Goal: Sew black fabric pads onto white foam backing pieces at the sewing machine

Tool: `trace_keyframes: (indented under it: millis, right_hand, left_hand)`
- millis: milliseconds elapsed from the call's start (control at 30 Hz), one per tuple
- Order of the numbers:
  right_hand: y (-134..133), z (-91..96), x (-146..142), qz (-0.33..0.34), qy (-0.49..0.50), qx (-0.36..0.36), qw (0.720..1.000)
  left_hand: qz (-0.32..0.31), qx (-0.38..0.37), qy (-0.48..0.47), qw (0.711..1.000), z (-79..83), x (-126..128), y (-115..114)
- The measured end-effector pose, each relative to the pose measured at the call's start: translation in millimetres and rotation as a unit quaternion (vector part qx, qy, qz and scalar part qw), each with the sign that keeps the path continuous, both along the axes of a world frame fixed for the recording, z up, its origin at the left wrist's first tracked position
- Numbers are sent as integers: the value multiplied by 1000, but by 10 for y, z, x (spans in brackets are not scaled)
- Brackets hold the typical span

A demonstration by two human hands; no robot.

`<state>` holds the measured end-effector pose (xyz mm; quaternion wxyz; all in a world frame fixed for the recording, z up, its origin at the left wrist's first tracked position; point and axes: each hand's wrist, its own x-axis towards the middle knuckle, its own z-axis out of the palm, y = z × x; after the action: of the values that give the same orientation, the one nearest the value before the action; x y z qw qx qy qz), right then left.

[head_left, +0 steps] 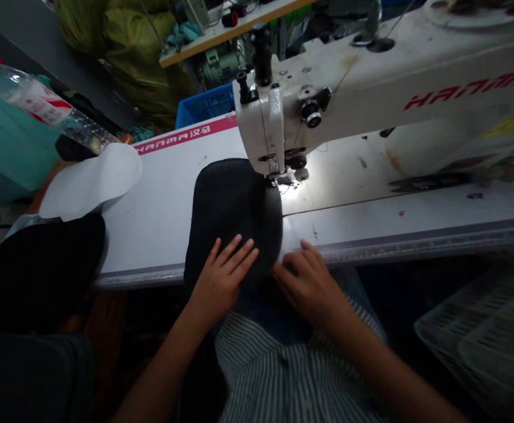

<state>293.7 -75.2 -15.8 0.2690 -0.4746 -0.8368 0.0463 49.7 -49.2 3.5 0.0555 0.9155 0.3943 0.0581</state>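
Note:
A black fabric panel with rounded corners lies on the white sewing table, its right edge under the presser foot of the sewing machine. My left hand rests flat on the lower part of the panel, fingers stretched out. Close to the panel's lower right edge, my right hand has its fingers curled, with thumb and forefinger pinching that edge. The machine's lamp lights the spot beside the needle. Below the table edge, the panel's lower end is dark and hard to make out.
White cut pieces lie at the table's left end, near a plastic bottle. Black pieces are stacked at the left. Dark scissors lie behind the machine arm's opening. A blue crate stands beyond; a pale basket is lower right.

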Motion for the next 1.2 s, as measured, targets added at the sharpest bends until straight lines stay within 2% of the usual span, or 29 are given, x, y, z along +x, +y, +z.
trace_keyframes:
  millis: [233, 333, 400, 500, 567, 667, 767, 867, 1000, 1200]
  right_hand:
    - [-1, 6, 9, 2, 19, -1, 1000]
    - [9, 8, 25, -8, 56, -10, 998]
    - [18, 2, 37, -27, 66, -15, 997]
    - [23, -22, 43, -34, 23, -23, 999]
    - [20, -39, 38, -27, -3, -32, 999]
    - [18, -43, 29, -33, -9, -31, 999]
    - [26, -25, 27, -39, -8, -18, 999]
    - [38, -12, 32, -42, -2, -10, 999]
    - [48, -4, 42, -52, -1, 7, 999]
    - [59, 50, 81, -43, -10, -10, 999]
  left_hand:
    - [5, 15, 5, 1000, -31, 63, -23]
    - [10, 18, 13, 1000, -46, 74, -47]
    - [11, 17, 22, 1000, -6, 70, -62]
    - [9, 8, 26, 1000, 142, 112, -26]
    - [10, 4, 16, 1000, 251, 217, 91]
    - [-18, 29, -2, 999, 317, 483, 441]
    - [-83, 39, 9, 996, 222, 707, 883]
    - [-60, 8, 13, 998, 62, 716, 1205]
    - [-14, -24, -17, 999, -36, 529, 1314]
    - [-73, -26, -28, 997, 23, 451, 1250]
